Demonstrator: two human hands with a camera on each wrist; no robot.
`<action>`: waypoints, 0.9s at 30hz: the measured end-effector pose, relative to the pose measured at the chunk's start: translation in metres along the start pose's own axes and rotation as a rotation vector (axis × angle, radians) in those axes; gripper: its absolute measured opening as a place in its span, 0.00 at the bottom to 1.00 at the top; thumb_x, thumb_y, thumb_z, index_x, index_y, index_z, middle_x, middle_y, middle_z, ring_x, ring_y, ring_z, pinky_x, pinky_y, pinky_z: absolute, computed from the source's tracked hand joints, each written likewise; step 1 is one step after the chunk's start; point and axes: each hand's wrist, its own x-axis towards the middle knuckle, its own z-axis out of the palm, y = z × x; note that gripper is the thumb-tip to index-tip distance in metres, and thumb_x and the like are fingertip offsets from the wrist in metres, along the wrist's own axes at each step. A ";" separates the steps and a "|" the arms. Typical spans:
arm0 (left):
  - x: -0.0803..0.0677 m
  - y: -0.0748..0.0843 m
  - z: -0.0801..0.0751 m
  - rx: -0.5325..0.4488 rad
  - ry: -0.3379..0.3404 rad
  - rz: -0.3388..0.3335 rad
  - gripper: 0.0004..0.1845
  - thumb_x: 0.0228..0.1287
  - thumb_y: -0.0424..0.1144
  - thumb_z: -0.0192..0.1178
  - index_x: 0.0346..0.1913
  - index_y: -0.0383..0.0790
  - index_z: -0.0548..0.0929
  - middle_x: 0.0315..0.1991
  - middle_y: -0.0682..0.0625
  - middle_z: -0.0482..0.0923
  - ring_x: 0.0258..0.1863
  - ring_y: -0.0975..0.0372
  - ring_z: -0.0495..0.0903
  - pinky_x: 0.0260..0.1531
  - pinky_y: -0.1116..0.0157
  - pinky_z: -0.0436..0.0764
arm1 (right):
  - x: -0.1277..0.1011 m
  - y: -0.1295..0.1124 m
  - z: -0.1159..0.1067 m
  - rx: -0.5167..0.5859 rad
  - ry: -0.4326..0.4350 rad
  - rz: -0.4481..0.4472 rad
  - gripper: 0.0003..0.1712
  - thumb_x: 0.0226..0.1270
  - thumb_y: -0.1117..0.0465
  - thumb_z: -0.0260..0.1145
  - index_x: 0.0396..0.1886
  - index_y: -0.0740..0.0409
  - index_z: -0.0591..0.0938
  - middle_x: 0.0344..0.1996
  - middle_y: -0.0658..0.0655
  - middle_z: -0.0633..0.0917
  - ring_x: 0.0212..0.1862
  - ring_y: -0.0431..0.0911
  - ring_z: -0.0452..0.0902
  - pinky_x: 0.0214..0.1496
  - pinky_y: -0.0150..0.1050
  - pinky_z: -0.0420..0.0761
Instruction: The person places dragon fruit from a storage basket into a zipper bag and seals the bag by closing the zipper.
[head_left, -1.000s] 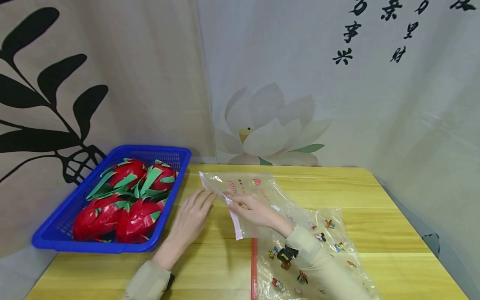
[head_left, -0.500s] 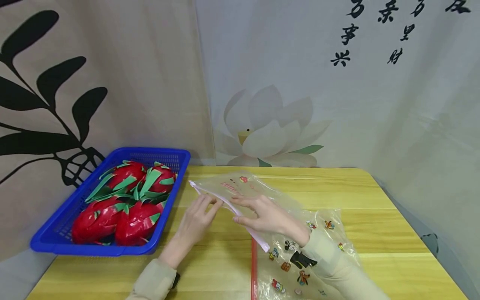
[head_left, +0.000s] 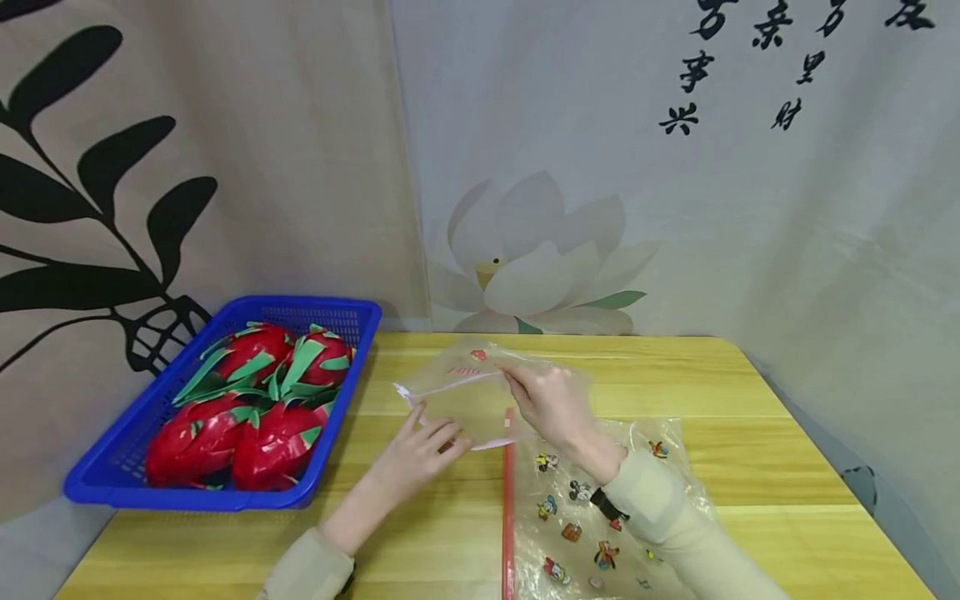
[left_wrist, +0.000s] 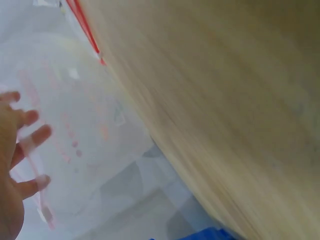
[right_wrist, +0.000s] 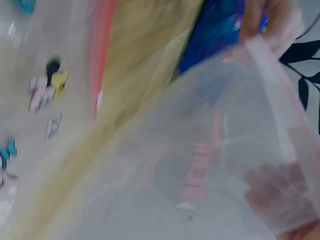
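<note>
A clear zip bag with a pale lilac edge and red print is raised above the table, its mouth parted and facing left. My right hand grips the upper lip of the mouth; through the film in the right wrist view its fingers look blurred. At the lower lip is my left hand, touching the bag with spread fingers. Under and right of the right hand lies a second clear zip bag, flat, with a red seal and cartoon prints. Its right part is hidden by the sleeve.
At the left stands a blue plastic basket with several shiny red dragon fruits with green leaves. The wooden table extends to the right. Behind it hangs a printed cloth with a lotus and black characters.
The bag's mouth has parted wider. My right hand has risen and now grips the upper lip, while my left hand has shifted slightly right and down with fingers spread.
</note>
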 end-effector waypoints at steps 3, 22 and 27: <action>0.000 0.006 -0.003 0.019 -0.117 0.052 0.14 0.51 0.37 0.63 0.43 0.53 0.80 0.39 0.55 0.83 0.42 0.62 0.84 0.50 0.45 0.80 | 0.002 0.006 0.001 -0.095 0.091 -0.016 0.05 0.57 0.68 0.67 0.35 0.61 0.85 0.18 0.52 0.86 0.14 0.39 0.76 0.13 0.29 0.70; 0.008 -0.005 -0.012 -0.030 -0.083 -0.063 0.21 0.46 0.30 0.66 0.45 0.52 0.82 0.38 0.52 0.85 0.40 0.58 0.84 0.48 0.35 0.75 | -0.002 0.014 -0.010 0.206 -0.169 0.087 0.12 0.60 0.70 0.64 0.42 0.60 0.86 0.36 0.56 0.89 0.23 0.37 0.77 0.24 0.28 0.76; 0.005 -0.008 -0.014 -0.024 -0.091 -0.069 0.25 0.45 0.27 0.65 0.48 0.54 0.81 0.40 0.53 0.84 0.42 0.58 0.83 0.49 0.36 0.75 | -0.007 0.019 -0.009 0.388 -0.184 0.161 0.12 0.61 0.70 0.63 0.43 0.63 0.86 0.39 0.60 0.89 0.19 0.35 0.72 0.23 0.25 0.73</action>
